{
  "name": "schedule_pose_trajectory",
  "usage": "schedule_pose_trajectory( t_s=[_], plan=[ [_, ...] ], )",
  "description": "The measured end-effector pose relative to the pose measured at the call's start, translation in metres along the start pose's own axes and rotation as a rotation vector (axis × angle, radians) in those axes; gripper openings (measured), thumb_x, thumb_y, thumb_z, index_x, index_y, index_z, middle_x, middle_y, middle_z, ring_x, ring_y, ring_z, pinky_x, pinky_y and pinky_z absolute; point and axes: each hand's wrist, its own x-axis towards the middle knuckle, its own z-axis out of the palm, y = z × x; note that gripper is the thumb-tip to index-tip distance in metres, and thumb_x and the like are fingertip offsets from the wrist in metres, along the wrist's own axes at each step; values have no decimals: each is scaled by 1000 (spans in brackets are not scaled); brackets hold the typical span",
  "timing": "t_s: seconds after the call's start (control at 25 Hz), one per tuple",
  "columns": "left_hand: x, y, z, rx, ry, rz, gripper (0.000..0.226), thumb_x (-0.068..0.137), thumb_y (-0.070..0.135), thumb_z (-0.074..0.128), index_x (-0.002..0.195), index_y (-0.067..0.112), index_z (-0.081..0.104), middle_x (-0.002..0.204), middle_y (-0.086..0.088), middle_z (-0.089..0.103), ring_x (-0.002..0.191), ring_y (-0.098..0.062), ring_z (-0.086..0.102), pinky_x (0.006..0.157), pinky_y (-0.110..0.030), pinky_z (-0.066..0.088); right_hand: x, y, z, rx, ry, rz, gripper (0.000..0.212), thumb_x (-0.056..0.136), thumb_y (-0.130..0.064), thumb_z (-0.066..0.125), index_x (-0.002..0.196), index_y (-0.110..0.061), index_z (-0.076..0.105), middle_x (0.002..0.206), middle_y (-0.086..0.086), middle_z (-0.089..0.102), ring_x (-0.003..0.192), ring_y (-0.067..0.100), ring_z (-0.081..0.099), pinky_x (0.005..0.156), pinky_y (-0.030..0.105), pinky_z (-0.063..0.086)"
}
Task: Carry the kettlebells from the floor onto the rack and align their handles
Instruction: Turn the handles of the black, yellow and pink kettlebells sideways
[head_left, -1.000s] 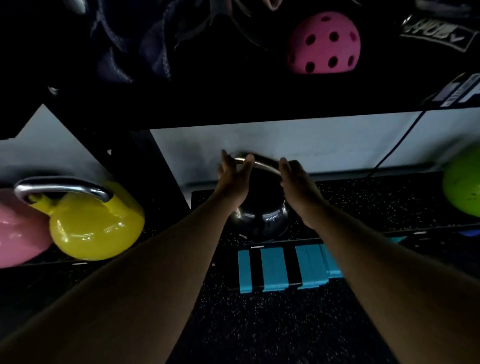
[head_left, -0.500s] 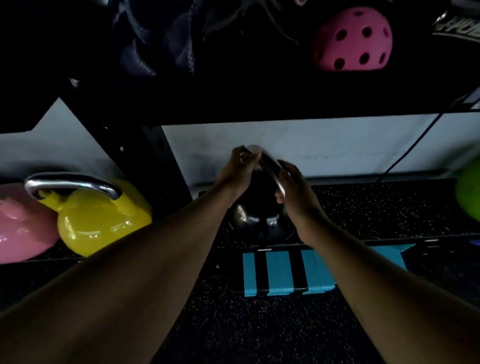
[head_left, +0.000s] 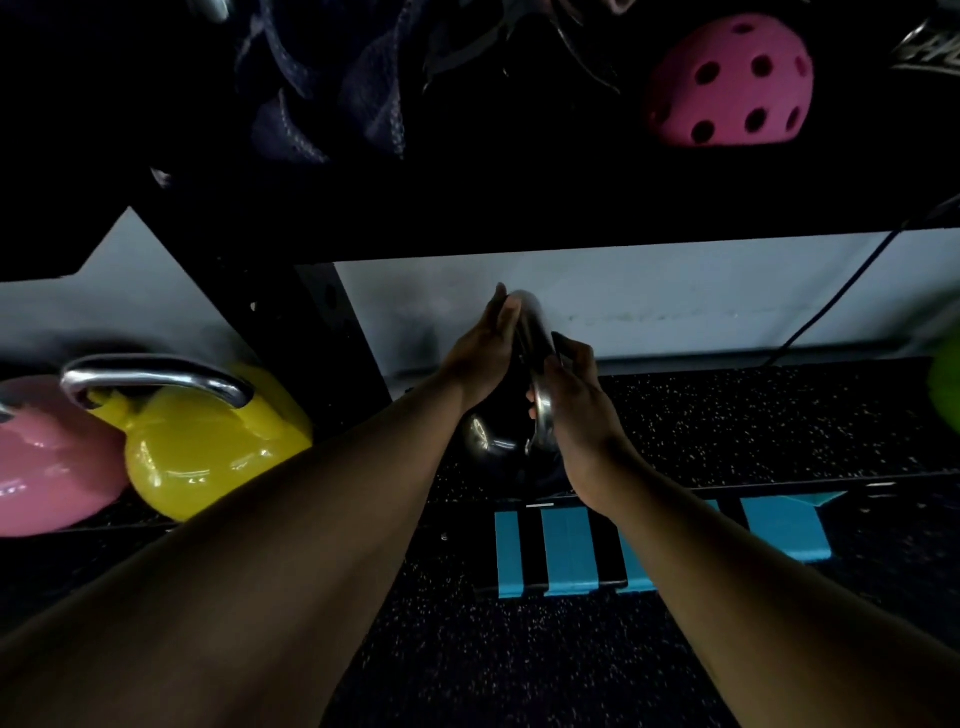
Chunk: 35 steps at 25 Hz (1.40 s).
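A black kettlebell with a steel handle stands on the low rack shelf, which is lined with speckled rubber. My left hand holds the far end of the handle. My right hand grips its near end, so the handle runs front to back. On the shelf bay to the left sit a yellow kettlebell, its steel handle lying left to right, and a pink kettlebell. A green kettlebell shows at the right edge.
A black rack upright separates the two bays. A dark upper shelf above holds a pink perforated ball and mesh fabric. Blue tape stripes mark the shelf's front edge. A black cable runs down the white wall.
Both hands have turned the black kettlebell's handle from lying left to right to pointing front to back. The view has shifted slightly left.
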Motion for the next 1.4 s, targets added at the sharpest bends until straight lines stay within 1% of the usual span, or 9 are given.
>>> schedule_pose_trajectory(
  t_s=[0.16, 0.28, 0.44, 0.6, 0.76, 0.96, 1.2, 1.32, 1.4],
  plan=[
    [5, 1, -4, 4, -5, 25, 55, 101, 52, 15, 153, 36, 5, 161, -7, 18, 146, -30, 22, 119, -44, 20, 2, -2, 6, 22, 15, 6, 25, 102, -22, 36, 124, -28, 48, 100, 11, 56, 82, 16, 53, 65, 28, 44],
    [3, -3, -2, 2, 3, 56, 54, 102, 48, 14, 153, 33, 7, 162, -6, 18, 147, -28, 20, 118, -40, 18, 2, 6, 10, -35, 17, -3, 29, 102, -25, 37, 130, -29, 44, 112, 11, 60, 96, 20, 58, 76, 32, 47],
    [3, -5, -4, -24, -23, 26, 54, 102, 49, 15, 153, 34, 10, 162, -6, 17, 146, -28, 21, 118, -43, 20, 5, 9, 12, -31, 46, -29, 33, 101, -20, 38, 133, -25, 43, 103, 8, 60, 85, 13, 57, 68, 26, 45],
    [2, -3, -3, -54, -17, 29, 54, 102, 49, 14, 153, 33, 10, 162, -9, 17, 146, -29, 21, 118, -42, 19, 5, 14, 13, -99, 75, -6, 35, 102, -31, 37, 136, -36, 40, 119, 15, 59, 101, 24, 59, 80, 41, 52],
    [4, -5, -2, -15, -8, 14, 53, 101, 51, 13, 152, 37, 11, 161, -11, 20, 144, -32, 25, 117, -43, 23, 4, 14, 14, -95, 34, -21, 42, 104, -30, 31, 145, -37, 32, 130, 17, 56, 97, 14, 56, 74, 29, 46],
    [9, -7, -2, -18, -5, 17, 53, 101, 50, 12, 152, 36, 11, 161, -9, 19, 145, -30, 23, 116, -40, 20, 4, 15, 13, -80, -7, -25, 46, 104, -27, 32, 150, -32, 29, 138, 17, 52, 108, 15, 56, 90, 32, 49],
    [13, -9, 1, -31, -8, 12, 55, 100, 51, 11, 153, 35, 9, 161, -14, 17, 145, -34, 22, 117, -45, 21, 2, 15, 12, -144, 27, -39, 46, 104, -34, 31, 150, -39, 26, 147, 10, 45, 129, 27, 49, 107, 49, 42],
    [14, -7, -2, -13, -23, -20, 55, 100, 52, 12, 152, 36, 10, 161, -11, 17, 145, -32, 22, 116, -44, 19, -1, 10, 14, -198, 11, -38, 46, 105, -30, 29, 150, -35, 26, 145, 11, 46, 129, 27, 49, 101, 38, 46],
    [12, -4, -7, 28, -21, -21, 56, 100, 53, 14, 152, 35, 13, 161, -7, 18, 146, -29, 22, 115, -40, 18, -6, 1, 12, -236, -30, -48, 41, 105, -26, 29, 146, -32, 33, 136, 4, 52, 122, 20, 53, 82, 18, 48]
  ],
)
